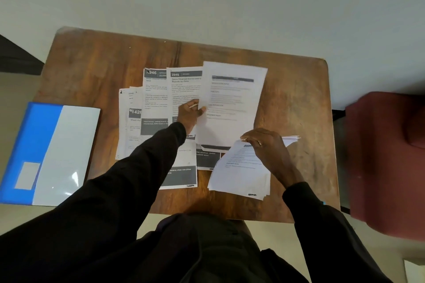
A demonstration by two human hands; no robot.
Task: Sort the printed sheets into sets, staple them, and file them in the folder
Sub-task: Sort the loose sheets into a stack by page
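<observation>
Well to the right of the blue folder [46, 151], our left hand [192, 111] pinches the left edge of a single printed sheet [232, 103], held over the spread sheets [156, 99] lying nearer the folder. Farther right of the folder, our right hand [264, 145] grips the top of the unsorted stack [239, 172]. Paper is light, limp and slick, so we judge a mid-edge pinch is safest against drooping or sliding.

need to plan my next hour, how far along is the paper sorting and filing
Early stage. Done: some pages lie spread in overlapping groups on the table. In hand: the left hand holds one sheet by its edge, the right hand grips a stack. Left: no stapler or stapled set shows, and the blue folder lies shut.
</observation>
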